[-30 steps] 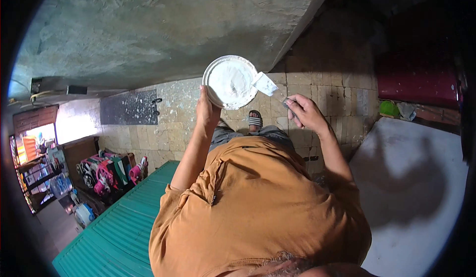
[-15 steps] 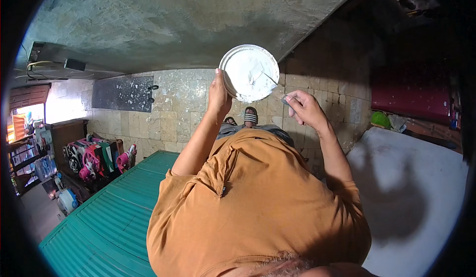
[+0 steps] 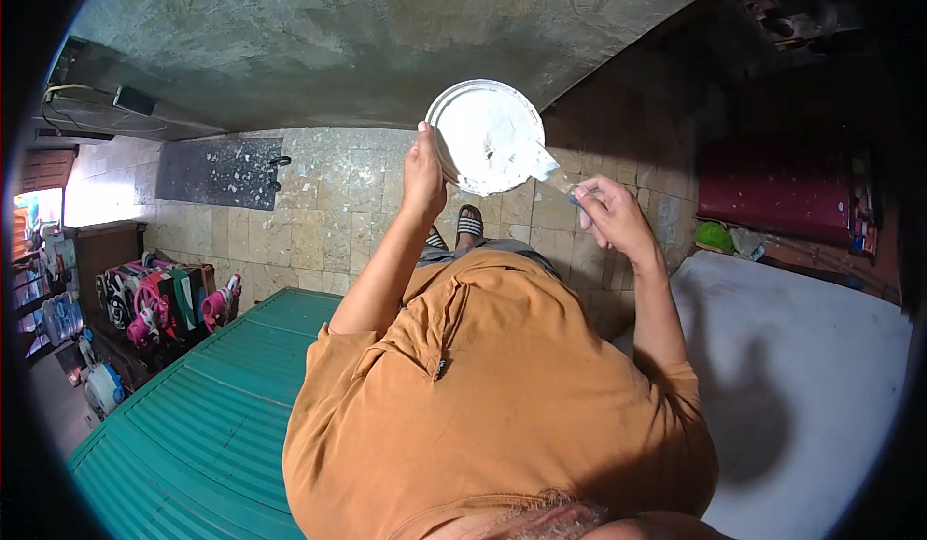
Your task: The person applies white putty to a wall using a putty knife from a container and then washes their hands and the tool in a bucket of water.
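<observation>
Tub of white paste, its pale round rim (image 3: 483,84) held out at twelve o'clock of the view's middle, mouth toward the camera. White paste (image 3: 478,129) spread across the inside, with a small dark mark just toward six o'clock of its centre. Gripped by the left hand (image 3: 423,175) on the tub's outer side, between eight and nine o'clock: thumb pressed along the wall near the rim, other fingers mostly hidden behind, so impossible to tell how spread. In the right hand (image 3: 613,216), at four o'clock from the tub, a flat putty knife (image 3: 553,175); thumb and forefinger clamped on the handle, remaining fingers curled loosely below. White-smeared blade slanted over the rim at four o'clock; contact with the rim hard to judge.

Just toward six o'clock from the tub, a striped sandal (image 3: 470,223) on the tiled floor (image 3: 328,226). From the view's middle: rough grey wall (image 3: 367,38) between eleven and twelve; dark mat (image 3: 217,175), flecked white, between nine and ten; pink and black items near nine; teal ribbed surface (image 3: 203,414) at eight; orange-brown shirt (image 3: 502,395) at six; white surface (image 3: 840,376), shadowed in part, between three and four; dark red box-like thing (image 3: 772,187) between two and three.
</observation>
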{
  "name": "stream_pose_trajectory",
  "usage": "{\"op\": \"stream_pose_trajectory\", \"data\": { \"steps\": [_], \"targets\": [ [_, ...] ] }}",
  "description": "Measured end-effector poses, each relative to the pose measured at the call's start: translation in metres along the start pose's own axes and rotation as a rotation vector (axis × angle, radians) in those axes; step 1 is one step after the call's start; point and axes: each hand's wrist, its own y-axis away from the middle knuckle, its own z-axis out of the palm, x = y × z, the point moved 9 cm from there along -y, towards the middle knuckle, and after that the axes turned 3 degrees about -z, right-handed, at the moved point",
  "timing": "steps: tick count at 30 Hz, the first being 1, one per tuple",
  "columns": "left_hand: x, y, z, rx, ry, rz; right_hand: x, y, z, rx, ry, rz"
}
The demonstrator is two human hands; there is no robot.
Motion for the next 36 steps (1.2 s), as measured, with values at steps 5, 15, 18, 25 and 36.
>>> {"op": "stream_pose_trajectory", "data": {
  "steps": [5, 15, 18, 25, 36],
  "targets": [
    [-0.008, 0.009, 0.002, -0.041, -0.008, -0.016, 0.022, 0.003, 0.010, -0.007, -0.054, 0.031],
    [-0.055, 0.020, -0.003, 0.025, 0.060, -0.010, 0.054, 0.001, -0.004, -0.196, -0.409, 0.094],
    [-0.064, 0.032, 0.002, 0.119, 0.057, -0.015, 0.070, -0.012, -0.023, -0.274, -0.521, 0.069],
    [-0.149, 0.043, -0.009, 0.260, 0.222, 0.053, 0.092, -0.037, -0.099, -0.329, -0.605, 0.044],
    [-0.226, 0.096, 0.007, 0.493, 0.343, 0.044, 0.108, -0.127, -0.210, -0.176, -0.042, -0.567]
  ]
}}
